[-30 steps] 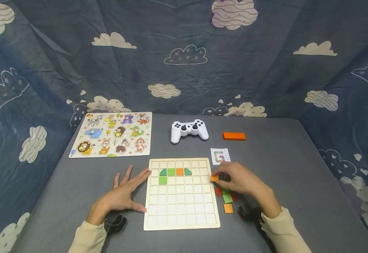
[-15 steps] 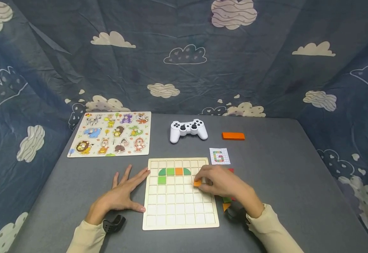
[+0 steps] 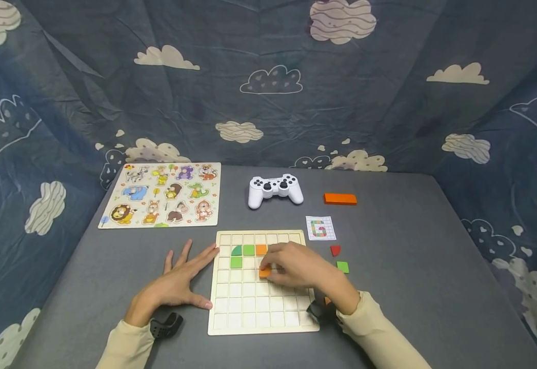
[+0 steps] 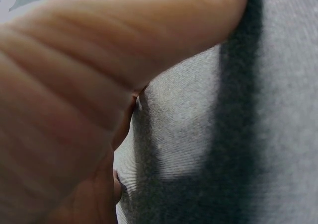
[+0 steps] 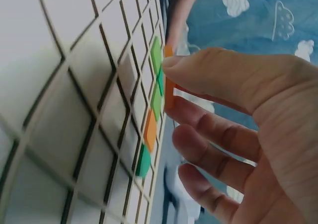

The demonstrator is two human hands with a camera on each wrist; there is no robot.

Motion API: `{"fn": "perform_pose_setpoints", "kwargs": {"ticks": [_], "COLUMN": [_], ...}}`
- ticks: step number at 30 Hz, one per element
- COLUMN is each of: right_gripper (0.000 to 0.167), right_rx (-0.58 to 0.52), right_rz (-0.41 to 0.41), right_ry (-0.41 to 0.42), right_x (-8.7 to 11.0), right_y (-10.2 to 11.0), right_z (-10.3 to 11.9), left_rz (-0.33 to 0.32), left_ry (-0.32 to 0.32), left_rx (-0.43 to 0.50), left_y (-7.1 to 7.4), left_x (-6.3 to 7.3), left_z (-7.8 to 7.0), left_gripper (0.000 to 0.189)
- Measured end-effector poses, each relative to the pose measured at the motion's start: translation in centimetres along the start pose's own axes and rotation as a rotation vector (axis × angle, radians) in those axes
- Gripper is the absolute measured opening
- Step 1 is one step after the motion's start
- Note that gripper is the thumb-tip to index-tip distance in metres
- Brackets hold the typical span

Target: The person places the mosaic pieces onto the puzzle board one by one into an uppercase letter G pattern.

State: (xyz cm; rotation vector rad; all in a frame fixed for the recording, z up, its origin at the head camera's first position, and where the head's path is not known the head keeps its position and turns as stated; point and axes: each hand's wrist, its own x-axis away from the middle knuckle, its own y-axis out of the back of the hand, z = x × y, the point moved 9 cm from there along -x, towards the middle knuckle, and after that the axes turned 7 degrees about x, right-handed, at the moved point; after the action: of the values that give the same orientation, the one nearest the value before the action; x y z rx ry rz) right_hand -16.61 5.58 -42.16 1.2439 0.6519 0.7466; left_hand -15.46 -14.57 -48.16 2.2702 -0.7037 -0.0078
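Evidently the thin orange square tile (image 3: 264,273) was in the right hand (image 3: 293,264) as I watched from my remote station: thumb and forefinger pinched it over the pale wooden grid board (image 3: 250,305), the other fingers loosely bent and off it. I could not tell whether the tile touched the wood. The left hand (image 3: 182,282) lay spread wide across from it, forefinger and thumb against the board's left edge, gripping nothing. I judged the tile light and stiff — probably painted wood, a little slick, hard to break — and best taken by opposite edges.

Between the hands, the board's shallow square cells were the containers. Just ahead of the right fingertips, one row held a dark green quarter-round piece (image 3: 237,251), a light green square tile (image 3: 249,250) and a seated orange tile (image 3: 261,249); a second dark green rounded piece (image 5: 143,162), at that row's right end, showed only from the right wrist. Another light green square (image 3: 236,262) filled the cell directly nearer me than the first quarter-round. Beyond the left hand lay a white animal-print puzzle board (image 3: 150,180) — whether its pictures lifted out, I couldn't tell.
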Motion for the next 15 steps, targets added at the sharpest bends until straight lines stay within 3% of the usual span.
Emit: {"fn": "perform_pose_setpoints", "kwargs": {"ticks": [6,15], "right_gripper": [0.014,0.014], "right_rx": [0.042,0.097], "right_rz": [-0.039,-0.008], "right_ry": [0.060,0.052], "right_x": [-1.6,-3.9], "right_y": [-0.3,-1.1], "right_z": [1.7,3.4], "left_rz": [-0.002,0.008], "left_ry": [-0.008,-0.001], "left_rx": [-0.002,-0.002], "left_y": [0.0,-0.1], "left_x": [0.0,0.0], "left_z": [-0.1,0.1], "left_gripper": [0.122,0.121]}}
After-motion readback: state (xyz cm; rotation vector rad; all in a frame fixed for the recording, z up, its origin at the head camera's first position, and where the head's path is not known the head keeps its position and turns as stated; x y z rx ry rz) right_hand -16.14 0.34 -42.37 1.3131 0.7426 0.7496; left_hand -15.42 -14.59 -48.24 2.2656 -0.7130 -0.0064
